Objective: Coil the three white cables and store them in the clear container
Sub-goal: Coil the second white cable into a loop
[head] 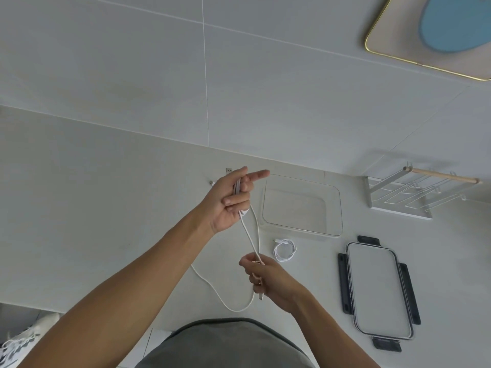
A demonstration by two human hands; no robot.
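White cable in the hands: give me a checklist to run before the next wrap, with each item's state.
1. Left hand grips the gathered loops of the white cable: ok.
2. Right hand holds the strand, taut between the hands: ok.
3. Slack loop on the table free of snags: ok.
4. Clear container open, lid set aside: ok.
5. Coiled cable already in the container: not ok, it lies beside it.
6. Third cable's whereabouts: cannot tell.
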